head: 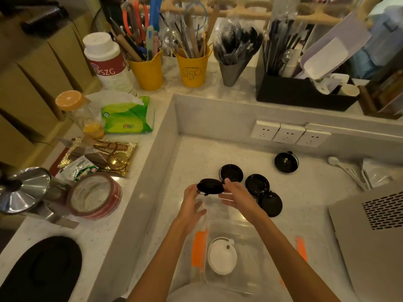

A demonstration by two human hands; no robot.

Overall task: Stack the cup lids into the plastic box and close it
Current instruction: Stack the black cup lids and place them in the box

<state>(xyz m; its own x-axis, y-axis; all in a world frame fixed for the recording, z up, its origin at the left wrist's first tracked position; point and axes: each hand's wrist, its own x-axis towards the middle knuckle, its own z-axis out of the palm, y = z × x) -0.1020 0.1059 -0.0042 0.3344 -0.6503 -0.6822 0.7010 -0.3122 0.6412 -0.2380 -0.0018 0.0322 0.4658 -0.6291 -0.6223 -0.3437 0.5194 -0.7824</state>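
Hands hold one black cup lid (210, 186) between them: left hand (193, 204) and right hand (236, 196) pinch its edges above the clear plastic box (250, 234). White lid (221, 256) lies inside the box. Four black lids (257, 184) rest on the worktop (305, 192).

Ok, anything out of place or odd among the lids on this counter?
One black lid lies apart near the wall sockets, away from the others. The only lid in the plastic box is a white lid. Nothing looks spilled or damaged.

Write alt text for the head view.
Both hands, left hand and right hand, hold a black lid above a clear plastic box containing one white lid. Four more black lids lie on the counter beyond.
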